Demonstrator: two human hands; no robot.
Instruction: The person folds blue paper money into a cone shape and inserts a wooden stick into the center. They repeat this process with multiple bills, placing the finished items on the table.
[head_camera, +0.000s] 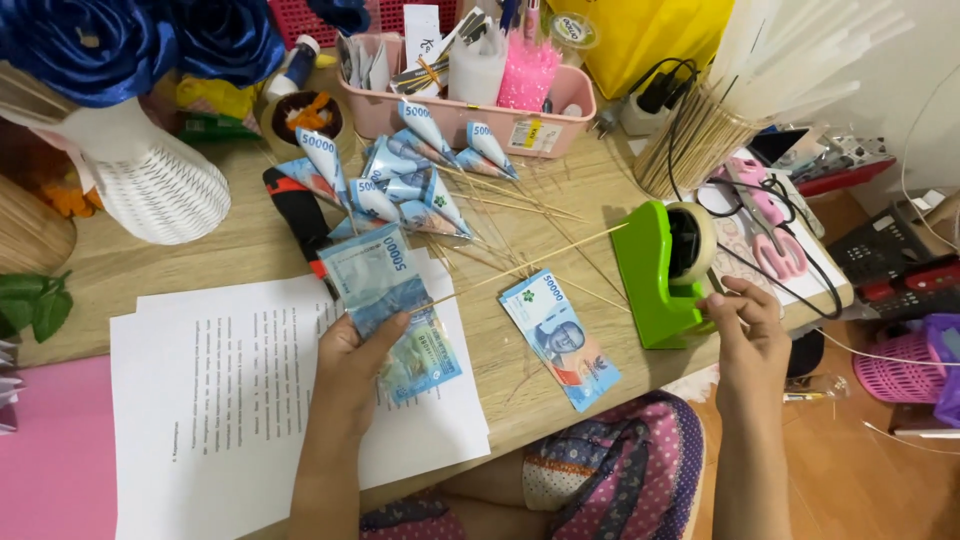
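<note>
Head view, left hand: the left hand (352, 362) rises from the lower edge of the frame with the forearm near upright, thumb laid across a blue banknote (385, 300) and fingers curled behind it, clenched on the note.
Head view, skewer: a thin wooden skewer (530, 268) runs from the held note up and to the right, its tip close to the tape dispenser; whether the left fingers also pinch it cannot be told.
Head view, right hand: the right hand (748, 325) reaches up along the desk's right edge, wrist straight, fingertips pinched together at the front of a green tape dispenser (662, 275); whether they grip a strip of tape cannot be told.
Head view, loose note: a second flat banknote (560, 338) lies on the wooden desk (230, 255) between the two hands, apart from both.
Head view, finished pieces: a cluster of notes rolled into cones on skewers (400, 175) lies fanned out beyond the held note, near a pink basket (470, 118) of supplies.
Head view, surroundings: printed paper sheets (220, 390) sit under the left hand; a white vase (150, 180) with blue fabric roses (130, 40) stands at left; a bundle of bare skewers (695, 145) and pink scissors (775, 235) sit behind the dispenser.
</note>
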